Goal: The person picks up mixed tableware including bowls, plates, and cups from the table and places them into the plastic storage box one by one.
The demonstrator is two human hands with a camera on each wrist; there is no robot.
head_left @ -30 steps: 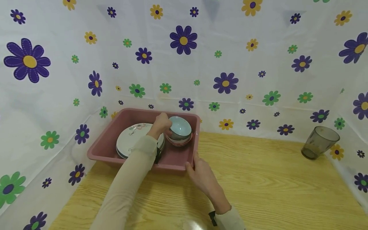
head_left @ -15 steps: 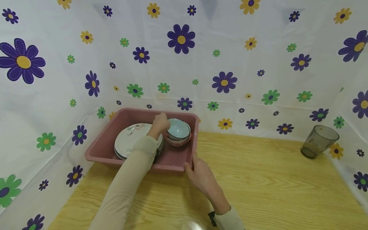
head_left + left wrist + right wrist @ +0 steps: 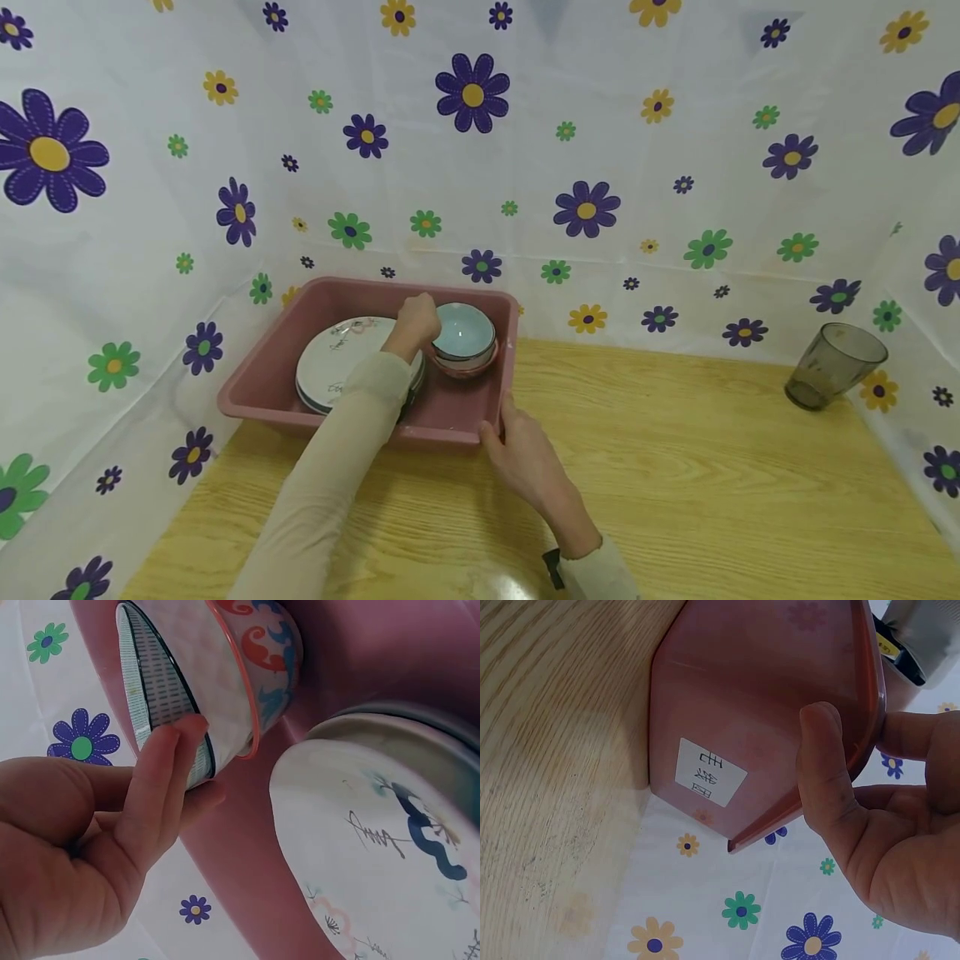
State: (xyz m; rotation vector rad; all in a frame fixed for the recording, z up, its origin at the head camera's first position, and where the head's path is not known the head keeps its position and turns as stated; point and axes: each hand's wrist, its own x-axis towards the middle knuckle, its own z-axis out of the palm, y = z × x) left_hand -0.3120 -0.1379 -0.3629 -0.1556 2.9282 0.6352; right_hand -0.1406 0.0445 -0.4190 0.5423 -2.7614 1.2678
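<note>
Left hand [image 3: 417, 321] pinched the rim of the top bowl [image 3: 463, 332], fingers [image 3: 169, 769] clamped on it; the bowl stack sat in the bin [image 3: 262, 379] beside the plates [image 3: 330, 371]. Right hand [image 3: 525, 454] gripped the bin's near rim at the counter's [image 3: 675, 467] far left corner, thumb and fingers closed on it.

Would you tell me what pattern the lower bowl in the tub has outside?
The lower bowl has red and blue swirls on white, with a red rim; clearest in the left wrist view.

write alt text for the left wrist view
A left hand pinches the rim of a pale blue bowl nested in a red-patterned bowl, inside a pink tub beside a stack of plates.
</note>
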